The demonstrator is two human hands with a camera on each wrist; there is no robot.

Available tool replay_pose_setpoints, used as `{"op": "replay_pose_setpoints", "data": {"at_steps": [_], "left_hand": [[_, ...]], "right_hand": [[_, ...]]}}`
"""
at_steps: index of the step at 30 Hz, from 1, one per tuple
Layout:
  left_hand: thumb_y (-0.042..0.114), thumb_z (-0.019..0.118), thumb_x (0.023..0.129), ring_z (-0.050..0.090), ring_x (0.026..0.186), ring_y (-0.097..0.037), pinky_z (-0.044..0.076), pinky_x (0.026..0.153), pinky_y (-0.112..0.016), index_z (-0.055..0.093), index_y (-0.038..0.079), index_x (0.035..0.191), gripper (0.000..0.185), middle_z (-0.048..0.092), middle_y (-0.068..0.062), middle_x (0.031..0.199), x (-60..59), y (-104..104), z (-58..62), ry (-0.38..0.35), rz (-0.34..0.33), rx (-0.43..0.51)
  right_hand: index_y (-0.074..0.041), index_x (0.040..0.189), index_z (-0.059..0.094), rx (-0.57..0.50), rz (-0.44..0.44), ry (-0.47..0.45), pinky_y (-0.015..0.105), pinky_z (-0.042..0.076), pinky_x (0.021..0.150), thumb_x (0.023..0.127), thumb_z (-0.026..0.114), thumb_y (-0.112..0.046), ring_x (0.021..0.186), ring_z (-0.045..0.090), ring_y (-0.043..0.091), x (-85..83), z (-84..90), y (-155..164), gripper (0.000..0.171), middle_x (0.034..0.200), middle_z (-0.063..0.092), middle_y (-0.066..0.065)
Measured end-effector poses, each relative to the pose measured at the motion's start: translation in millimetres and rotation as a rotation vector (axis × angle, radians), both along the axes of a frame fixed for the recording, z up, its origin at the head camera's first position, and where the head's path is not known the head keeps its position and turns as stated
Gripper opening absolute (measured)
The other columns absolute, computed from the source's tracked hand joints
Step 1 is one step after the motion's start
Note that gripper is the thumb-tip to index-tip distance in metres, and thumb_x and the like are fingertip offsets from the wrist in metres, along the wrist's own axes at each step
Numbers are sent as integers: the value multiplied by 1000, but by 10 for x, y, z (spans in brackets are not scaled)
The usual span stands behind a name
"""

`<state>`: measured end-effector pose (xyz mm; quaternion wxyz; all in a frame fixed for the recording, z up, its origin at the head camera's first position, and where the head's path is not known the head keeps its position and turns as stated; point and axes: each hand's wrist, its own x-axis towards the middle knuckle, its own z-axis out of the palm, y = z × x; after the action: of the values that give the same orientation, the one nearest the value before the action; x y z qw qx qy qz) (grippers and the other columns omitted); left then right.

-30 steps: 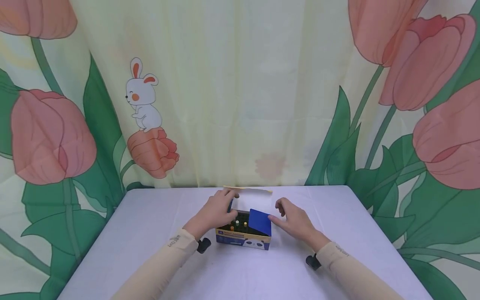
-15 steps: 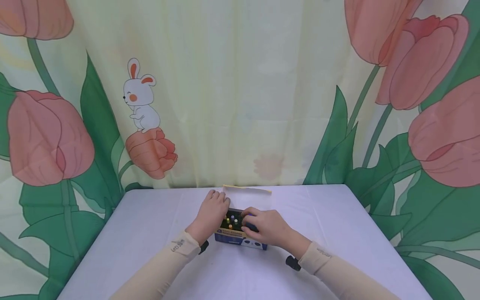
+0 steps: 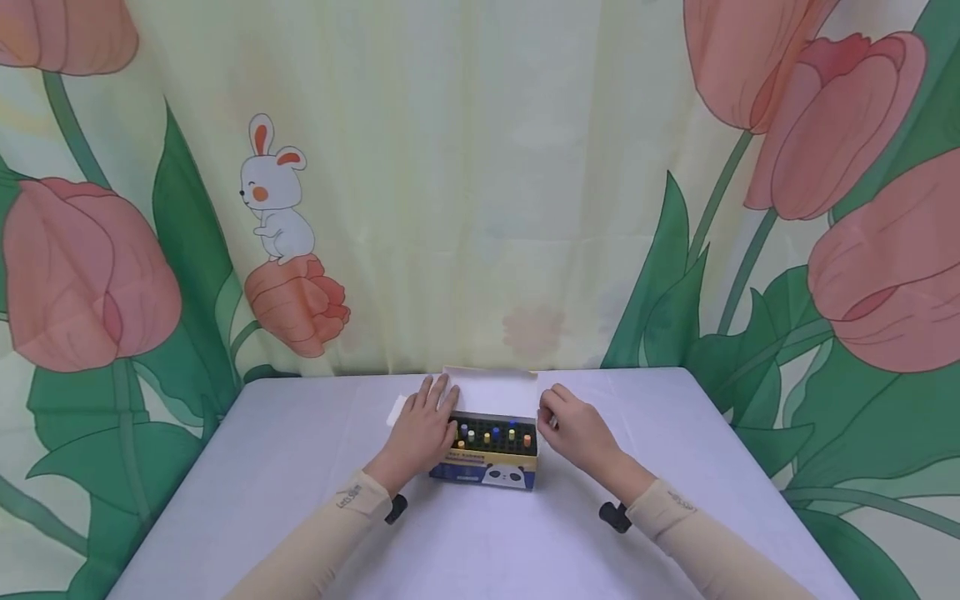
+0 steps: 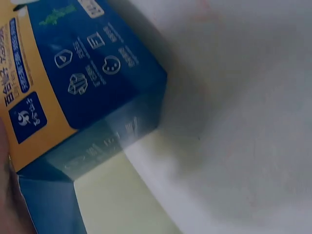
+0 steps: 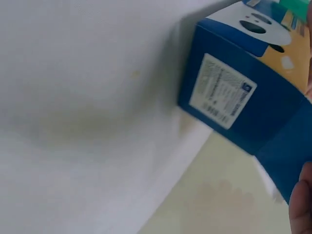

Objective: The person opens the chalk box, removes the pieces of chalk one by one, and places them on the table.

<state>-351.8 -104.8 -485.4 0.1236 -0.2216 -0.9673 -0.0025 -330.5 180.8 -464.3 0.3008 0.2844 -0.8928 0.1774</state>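
Observation:
A blue and yellow cardboard box (image 3: 480, 471) with a panda on its front stands on the table with its top uncovered. Inside, a black grid holder (image 3: 498, 433) carries several upright pens with coloured ends (image 3: 487, 437). My left hand (image 3: 416, 433) rests with fingers extended over the box's left end, where a white flap (image 3: 397, 408) sticks out beside it. At the right end my right hand (image 3: 577, 429) has curled fingers. The right wrist view shows those fingers (image 5: 301, 204) gripping the edge of the blue side flap (image 5: 285, 151). A white label (image 5: 223, 91) marks that end.
The large lid flap (image 3: 491, 387) stands raised behind the box, near the far edge of the white-covered table (image 3: 300, 467). A curtain (image 3: 487, 208) printed with tulips and a rabbit hangs behind the table.
The blue flap that covered the box's right part has swung outward, uncovering more pens. My right hand reached in over the box, then drew back right. My left hand's fingers have spread out.

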Motion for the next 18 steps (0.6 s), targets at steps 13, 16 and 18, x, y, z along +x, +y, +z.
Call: {"op": "replay_pose_setpoints", "data": {"at_steps": [13,16,18], "left_hand": [[63,40,103,15,159,-40,25,122,-61,24,9,165,83,6,-17,174,96,120,-144,-144,87,213],[65,40,102,13,160,-37,23,123,-59,20,8,166,88,2,-16,174,108,131,-196,-154,99,233],[66,40,101,12,160,-35,22,124,-58,18,5,165,91,1,-16,174,128,135,-217,-151,109,246]], "right_hand": [[-13,90,65,-31,-261,-162,26,44,53,85,77,-13,58,47,6,-24,-260,278,13,82,67,-3],[-13,91,67,-17,-294,-176,41,54,79,85,77,-13,74,62,16,-34,-282,256,12,84,70,-1],[-12,90,69,-1,-301,-166,50,51,88,84,78,-11,84,65,24,-40,-281,224,11,85,72,0]]}}
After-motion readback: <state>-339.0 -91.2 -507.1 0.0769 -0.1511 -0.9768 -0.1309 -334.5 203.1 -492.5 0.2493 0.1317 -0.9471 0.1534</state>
